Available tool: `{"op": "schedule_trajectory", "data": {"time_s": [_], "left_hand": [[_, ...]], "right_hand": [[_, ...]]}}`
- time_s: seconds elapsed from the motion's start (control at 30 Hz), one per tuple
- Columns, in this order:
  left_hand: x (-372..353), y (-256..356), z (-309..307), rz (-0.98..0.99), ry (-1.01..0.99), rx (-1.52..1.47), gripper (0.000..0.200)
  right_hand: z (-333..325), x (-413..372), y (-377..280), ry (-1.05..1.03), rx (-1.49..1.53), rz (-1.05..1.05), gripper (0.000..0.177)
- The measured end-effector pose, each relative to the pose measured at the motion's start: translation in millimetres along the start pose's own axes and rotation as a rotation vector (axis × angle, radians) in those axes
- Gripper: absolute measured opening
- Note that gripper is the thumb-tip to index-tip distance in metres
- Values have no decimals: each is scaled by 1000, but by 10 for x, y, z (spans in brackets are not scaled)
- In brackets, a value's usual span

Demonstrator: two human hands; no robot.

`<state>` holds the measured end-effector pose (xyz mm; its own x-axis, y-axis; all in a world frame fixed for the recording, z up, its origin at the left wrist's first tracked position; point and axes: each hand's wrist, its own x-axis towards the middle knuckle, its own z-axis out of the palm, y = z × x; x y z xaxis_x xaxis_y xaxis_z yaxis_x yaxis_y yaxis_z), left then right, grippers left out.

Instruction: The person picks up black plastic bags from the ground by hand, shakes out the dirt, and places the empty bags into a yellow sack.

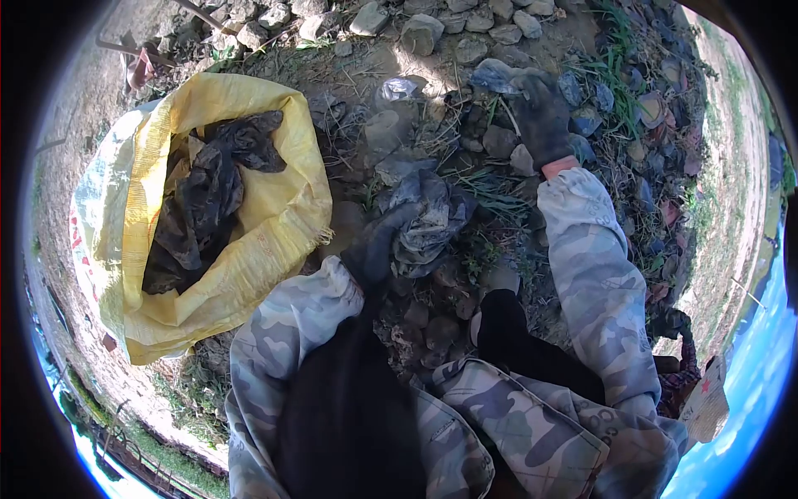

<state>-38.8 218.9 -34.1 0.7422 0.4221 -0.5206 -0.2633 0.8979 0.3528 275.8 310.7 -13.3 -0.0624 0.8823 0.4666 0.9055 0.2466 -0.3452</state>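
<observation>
My left hand (371, 254), in a dark, dirty glove, is closed on a bunch of crumpled dark plastic film (431, 223) just above the ground. Farther out to the right, my right hand (542, 115), gloved too, reaches down to the soil. At its fingertips is a crumpled grey-blue scrap (496, 76); its material is hard to tell. Left of my left hand stands a yellow woven sack (287, 204) with its mouth wide and rim folded out. Dirty black plastic film (199, 200) lies inside it.
A small whitish scrap (399, 88) lies on the soil ahead. Loose stones (421, 35) line the far edge, with metal rods (133, 51) at upper left. Grass (619, 71) and leaf litter spread on the right. Another person (675, 333) is partly visible at the right edge.
</observation>
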Motion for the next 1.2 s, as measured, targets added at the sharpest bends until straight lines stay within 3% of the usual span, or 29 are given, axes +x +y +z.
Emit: {"op": "schedule_trajectory", "data": {"time_s": [0.03,0.07,0.17,0.2,0.27,0.33,0.4,0.5,0.53,0.6,0.7,0.77,0.83,0.9,0.93,1.0,1.2], "left_hand": [[15,-20,-19,49,10,96,37],[29,-47,-47,97,21,192,36],[45,-135,-151,230,42,395,36],[38,-98,-97,228,40,397,36],[15,-32,-17,101,0,129,36],[61,-196,-154,154,70,230,36],[91,-219,-189,216,133,332,36],[76,-230,-225,214,104,289,36],[62,-235,-230,213,97,274,35],[50,-212,-215,211,90,260,35],[65,-123,-140,182,44,214,36],[48,-66,-84,38,30,9,36],[44,-46,-48,33,36,-12,36],[46,-57,-57,25,41,-34,36],[51,-69,-58,39,45,-16,36],[72,-103,-87,53,46,0,37],[152,-201,-235,60,20,160,38]], "right_hand": [[-44,-57,137,-80,-209,-102,27],[-46,-114,128,-80,-213,-103,27],[142,-466,202,-384,-298,6,23],[154,-522,175,-383,-299,9,23],[191,-645,88,-369,21,105,25],[220,-643,89,-295,51,133,32],[169,-564,98,-447,246,543,37],[262,-620,170,-296,282,667,39],[317,-634,196,-301,283,665,39],[411,-607,221,-54,545,550,40],[501,-532,353,-226,503,405,41],[605,-473,404,-240,417,387,41],[679,-468,412,-254,335,368,40],[685,-416,328,-312,280,550,35],[677,-410,314,-315,279,550,35],[674,-425,341,-207,151,351,27],[625,-408,323,-130,173,424,19]]}}
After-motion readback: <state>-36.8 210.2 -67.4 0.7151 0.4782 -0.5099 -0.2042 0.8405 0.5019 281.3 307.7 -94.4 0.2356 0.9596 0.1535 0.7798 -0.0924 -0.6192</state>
